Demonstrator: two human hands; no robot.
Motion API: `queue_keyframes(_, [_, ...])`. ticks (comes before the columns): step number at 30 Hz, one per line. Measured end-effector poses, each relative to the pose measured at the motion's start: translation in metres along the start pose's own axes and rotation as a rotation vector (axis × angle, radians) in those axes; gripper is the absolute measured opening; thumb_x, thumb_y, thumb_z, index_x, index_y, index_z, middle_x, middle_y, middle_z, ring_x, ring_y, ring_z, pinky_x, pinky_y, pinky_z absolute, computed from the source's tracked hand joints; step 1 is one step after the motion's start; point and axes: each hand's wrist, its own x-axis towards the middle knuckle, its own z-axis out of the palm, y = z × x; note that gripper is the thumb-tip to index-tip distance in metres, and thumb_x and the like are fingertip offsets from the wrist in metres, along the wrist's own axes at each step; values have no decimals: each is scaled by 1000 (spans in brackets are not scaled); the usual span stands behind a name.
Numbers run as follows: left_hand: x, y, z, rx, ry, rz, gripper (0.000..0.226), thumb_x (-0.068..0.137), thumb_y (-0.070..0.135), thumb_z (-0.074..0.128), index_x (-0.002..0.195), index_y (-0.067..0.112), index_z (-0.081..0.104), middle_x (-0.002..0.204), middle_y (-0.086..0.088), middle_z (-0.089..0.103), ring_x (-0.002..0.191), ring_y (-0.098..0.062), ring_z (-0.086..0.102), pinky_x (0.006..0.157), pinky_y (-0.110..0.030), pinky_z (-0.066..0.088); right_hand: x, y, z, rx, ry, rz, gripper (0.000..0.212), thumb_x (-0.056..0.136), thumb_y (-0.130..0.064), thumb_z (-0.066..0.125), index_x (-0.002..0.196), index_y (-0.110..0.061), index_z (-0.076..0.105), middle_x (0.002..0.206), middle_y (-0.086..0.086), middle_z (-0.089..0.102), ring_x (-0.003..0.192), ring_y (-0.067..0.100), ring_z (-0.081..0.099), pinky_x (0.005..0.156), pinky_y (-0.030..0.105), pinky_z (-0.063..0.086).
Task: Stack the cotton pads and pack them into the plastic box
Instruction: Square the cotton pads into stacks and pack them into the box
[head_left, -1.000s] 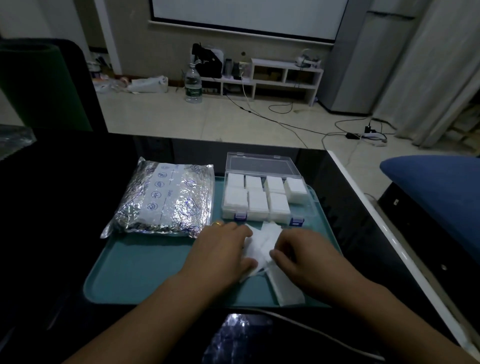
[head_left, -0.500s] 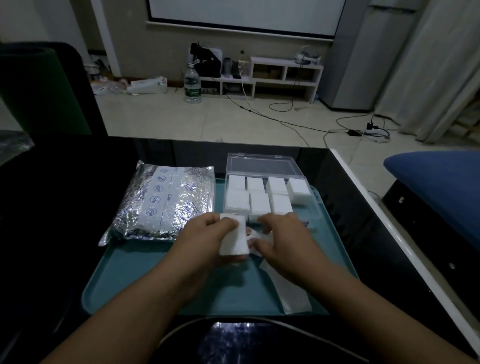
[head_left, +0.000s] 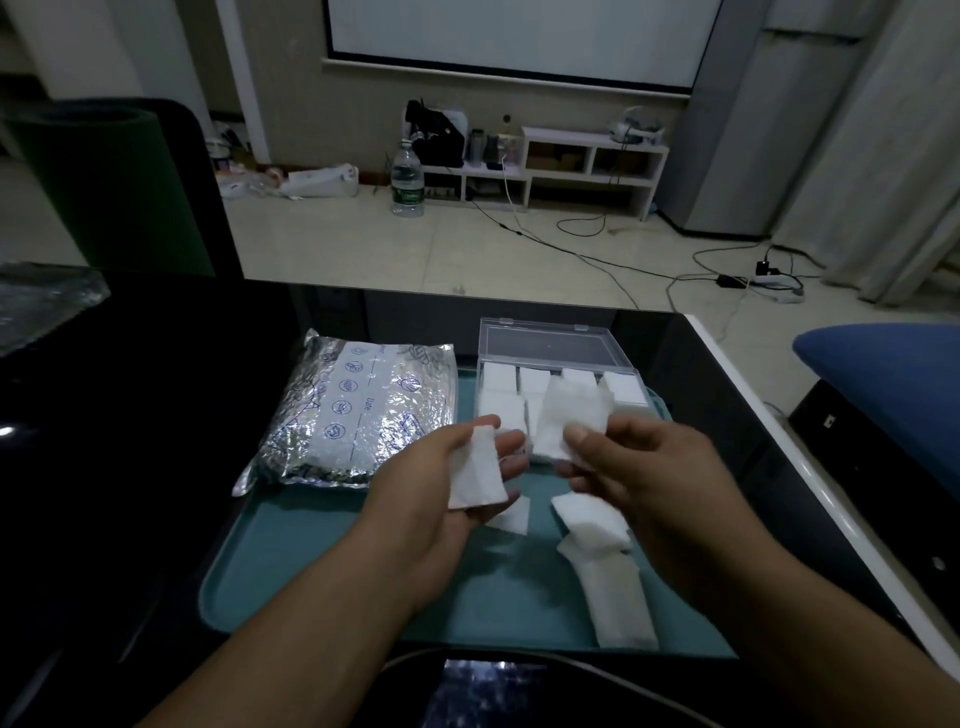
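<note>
1. Two hands are at work, each raised over the tray (head_left: 311, 587) with a pad. The left hand (head_left: 441, 499) lies palm up, with one pad (head_left: 475, 475) draped over its fingers; the thumb seems to pin its upper edge, though the blur makes that uncertain.
2. The right hand (head_left: 639, 478) pinches a second pad (head_left: 569, 421) by its lower edge, thumb on the near face, so the sheet stands up in front of the box (head_left: 550, 358).
3. Both sheets bend under their own weight, so I judge them very light, soft and limp. A gentle edge pinch should hold one; a flat palm under it would keep a stack square.
4. Loose pads (head_left: 605, 571) lie on the tray just below the right hand, one small piece (head_left: 511, 514) between the hands.
5. The box sits at the far right of the tray, lid open, its compartments mostly filled with white stacks.
6. A foil pack (head_left: 358, 410) lies left of the box.
</note>
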Motion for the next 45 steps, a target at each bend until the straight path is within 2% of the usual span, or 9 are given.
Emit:
queue_keyframes(5, [-4, -4, 6, -31, -81, -36, 37, 98, 20, 43, 117, -5, 63, 111, -22, 70, 94, -30, 68, 65, -35, 60, -17, 6, 23, -69, -129, 47, 19, 83, -11, 71, 83, 7, 67, 65, 18, 67, 49, 19, 57, 39, 24, 39])
queue_keyframes(8, [-9, -5, 9, -17, -155, -72, 42, 103, 24, 34, 113, -7, 60, 103, -22, 70, 76, -27, 66, 48, -32, 50, -11, 10, 28, -143, -93, 5, 17, 83, -8, 73, 80, 9, 67, 57, 17, 64, 40, 16, 50, 37, 17, 33])
queue_keyframes(14, [-7, -5, 6, -60, -133, -108, 57, 105, 39, 27, 120, -7, 58, 115, -26, 67, 111, -37, 65, 78, -38, 58, -8, 17, 29, -257, -75, -53, 12, 80, -6, 76, 75, 3, 70, 66, 17, 70, 45, 17, 54, 43, 26, 45])
queue_keyframes(20, [-7, -5, 5, -13, -148, -114, 60, 104, 41, 27, 119, -8, 59, 111, -25, 69, 106, -34, 67, 84, -41, 55, -6, 19, 27, -430, -71, -69, 12, 78, -15, 79, 71, -9, 71, 57, 5, 66, 42, 7, 51, 45, 23, 42])
queue_keyframes(24, [-8, -5, 7, 22, -187, -96, 62, 100, 47, 33, 117, -5, 61, 99, -19, 73, 85, -26, 72, 72, -35, 60, -4, 25, 26, -481, -41, -103, 21, 75, -19, 82, 66, -6, 68, 51, -1, 61, 42, 2, 48, 49, 24, 40])
queue_keyframes(28, [-9, -9, 7, 154, -202, -32, 29, 97, 20, 51, 113, -1, 64, 105, -16, 73, 94, -23, 72, 81, -34, 57, -3, 26, 25, -545, -23, -159, 26, 78, -29, 78, 66, -10, 65, 55, 6, 63, 44, 6, 49, 49, 24, 40])
queue_keyframes(35, [-4, -3, 2, 78, -51, 9, 27, 102, 12, 42, 114, -5, 60, 99, -20, 74, 91, -30, 73, 70, -35, 61, 17, 6, -23, -698, 213, -191, 19, 85, -34, 67, 73, -20, 69, 65, -1, 68, 62, 11, 63, 63, 33, 54])
queue_keyframes(41, [-4, -3, 2, 182, -19, 16, 25, 99, 12, 47, 113, 1, 64, 96, -12, 76, 83, -23, 74, 57, -26, 58, 16, 25, -32, -1345, -58, -16, 38, 83, -53, 64, 111, -27, 64, 101, -7, 66, 90, 10, 62, 79, 28, 50])
queue_keyframes(45, [-3, -6, -2, 295, 41, 34, 23, 98, 16, 51, 107, 5, 69, 93, -6, 77, 72, -14, 71, 51, -22, 53, 17, 30, -27, -1452, -130, -29, 60, 81, -54, 67, 132, -29, 51, 126, 0, 54, 113, 18, 54, 93, 30, 46])
